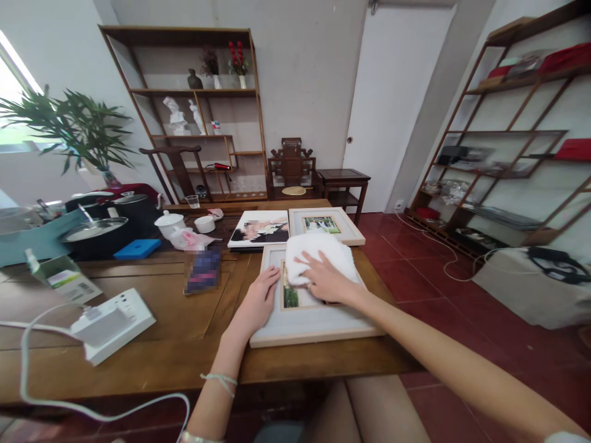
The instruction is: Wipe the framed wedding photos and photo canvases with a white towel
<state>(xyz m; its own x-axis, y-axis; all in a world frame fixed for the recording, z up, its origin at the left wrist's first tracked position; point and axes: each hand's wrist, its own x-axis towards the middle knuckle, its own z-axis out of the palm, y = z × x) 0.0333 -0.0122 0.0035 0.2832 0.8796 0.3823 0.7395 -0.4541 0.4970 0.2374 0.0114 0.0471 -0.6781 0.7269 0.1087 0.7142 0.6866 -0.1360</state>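
Observation:
A light wooden picture frame [318, 337] with a wide pale border lies on the table near its front edge. My left hand [262, 298] grips the left side of this frame, its fingers over the border. A folded white towel [339, 249] covers the upper middle of the frame and hides much of the small photo [290, 298] inside. My right hand [325, 277] presses down on the towel and holds it, with the fingers spread over the cloth. Behind the towel lie a second wooden frame [355, 232] and a photo panel [240, 224].
To the left on the wooden table [184, 357] are a white power strip [133, 314] with a cable, a small box [64, 277], a blue block [137, 248], a pot [96, 231] and a white teapot [168, 224]. Shelves [258, 92] stand behind; red floor tiles lie right.

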